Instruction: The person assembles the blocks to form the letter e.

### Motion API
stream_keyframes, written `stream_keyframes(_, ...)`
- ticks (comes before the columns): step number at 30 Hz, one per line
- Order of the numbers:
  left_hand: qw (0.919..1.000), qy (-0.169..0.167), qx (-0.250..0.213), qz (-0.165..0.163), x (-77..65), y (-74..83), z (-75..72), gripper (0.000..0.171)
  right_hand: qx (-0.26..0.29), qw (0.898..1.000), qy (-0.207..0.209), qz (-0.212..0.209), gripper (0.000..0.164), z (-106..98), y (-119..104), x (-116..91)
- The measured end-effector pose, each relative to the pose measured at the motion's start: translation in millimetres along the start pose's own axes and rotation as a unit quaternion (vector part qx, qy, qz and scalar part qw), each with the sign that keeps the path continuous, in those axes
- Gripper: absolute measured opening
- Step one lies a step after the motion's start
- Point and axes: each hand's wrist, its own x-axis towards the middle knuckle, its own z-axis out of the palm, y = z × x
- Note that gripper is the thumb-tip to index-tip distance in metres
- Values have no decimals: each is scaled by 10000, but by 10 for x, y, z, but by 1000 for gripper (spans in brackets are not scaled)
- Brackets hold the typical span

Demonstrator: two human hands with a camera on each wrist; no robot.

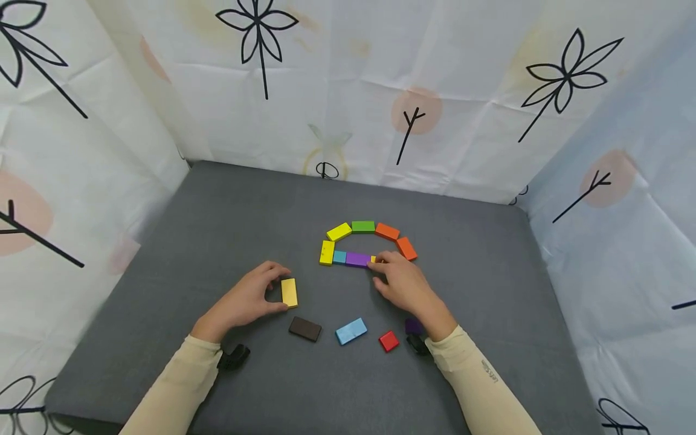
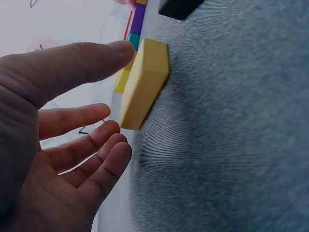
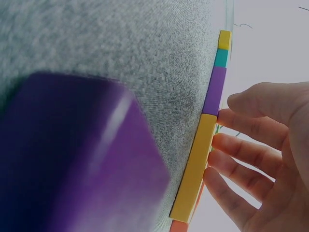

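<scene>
On the grey table, coloured blocks form a closed loop, with a yellow block [image 1: 326, 252] at its left corner and a green block [image 1: 363, 227] at the back. Its front row runs from a teal block [image 1: 339, 257] through a purple block [image 1: 357, 260] to an amber block [image 3: 194, 166]. My right hand [image 1: 401, 279] reaches over that amber block, its fingertips along the block's far side and the thumb held off. Left of the loop, my left hand [image 1: 251, 296] spreads thumb and fingers about a pale yellow block [image 1: 289, 293], fingers loosely bent.
Nearer me lie a dark brown block [image 1: 305, 328], a light blue block [image 1: 351, 331], a red block [image 1: 388, 341] and a dark purple block [image 1: 414, 327] by my right wrist. Patterned white curtains [image 1: 348, 90] hang around the table's back and sides.
</scene>
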Motion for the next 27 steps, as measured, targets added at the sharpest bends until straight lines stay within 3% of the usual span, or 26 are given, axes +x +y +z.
stream_keyframes(27,9995,-140,236,185,56,-12,72,59,72,10000,36,21,41,-2,-23,-6)
